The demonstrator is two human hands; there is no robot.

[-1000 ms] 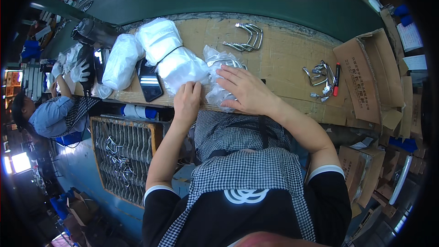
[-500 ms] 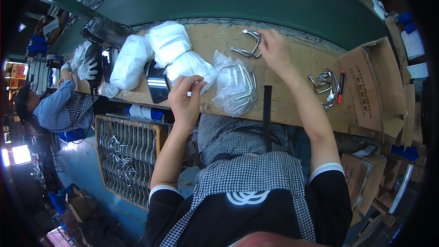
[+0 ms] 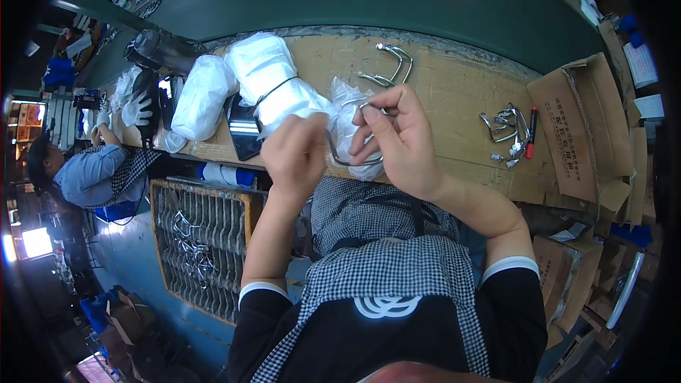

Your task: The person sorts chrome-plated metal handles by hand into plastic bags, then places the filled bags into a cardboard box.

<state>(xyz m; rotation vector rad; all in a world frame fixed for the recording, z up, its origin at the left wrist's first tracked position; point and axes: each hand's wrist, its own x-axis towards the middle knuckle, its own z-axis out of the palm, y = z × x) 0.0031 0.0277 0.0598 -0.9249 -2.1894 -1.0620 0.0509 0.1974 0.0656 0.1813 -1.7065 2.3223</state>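
Note:
My right hand (image 3: 404, 145) is over the clear plastic bag (image 3: 342, 92), its thumb and fingers pinching a bent shiny metal rod (image 3: 345, 163). The rod curves down and round between my hands. Beside it my left hand (image 3: 294, 152) is closed and slightly blurred; whatever its fingers hold is hidden. My two hands partly cover the bag. Beyond my right hand, a C-shaped chrome metal piece (image 3: 408, 64) lies on the cardboard-covered bench.
White wrapped bundles (image 3: 262, 64) and a dark tablet-like device (image 3: 243, 131) sit left. Right are small chrome parts (image 3: 505, 131), a red-and-black marker (image 3: 532, 131) and an open carton (image 3: 578, 128). A wire-grid crate (image 3: 202, 241) stands below left; a co-worker (image 3: 92, 170) sits beyond.
My right hand has moved from the C-shaped pieces at the back toward my left hand, bringing a metal rod. A C-shaped piece stays behind. My left hand has closed more and hides its fingertips.

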